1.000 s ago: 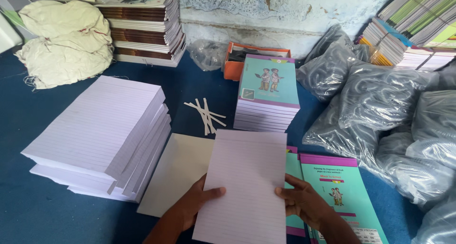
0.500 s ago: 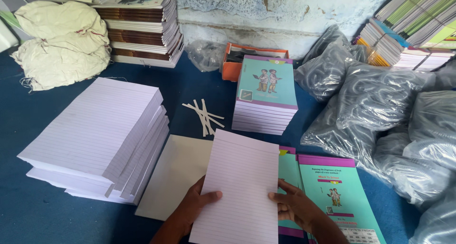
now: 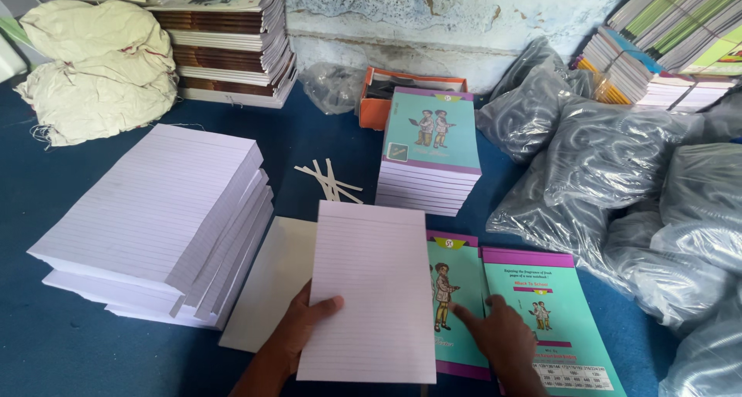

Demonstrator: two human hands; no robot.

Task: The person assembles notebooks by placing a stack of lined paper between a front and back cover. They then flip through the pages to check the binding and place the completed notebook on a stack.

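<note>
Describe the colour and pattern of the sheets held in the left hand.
White with fine horizontal ruled lines: the sheets, seen in the head view, gripped by the left hand.

Ruled white sheets (image 3: 371,289) (probably a thin block) lie flat, overlapping a teal cover (image 3: 456,304).

We see matt ruled paper in the sheaf (image 3: 369,289) and the tall left stack (image 3: 158,215), glossy printed card on the teal covers (image 3: 541,312), dull grey board (image 3: 274,277), crinkled shiny plastic bags (image 3: 610,165), rough cream cloth (image 3: 97,68), and napped blue fabric flooring (image 3: 77,343).
</note>
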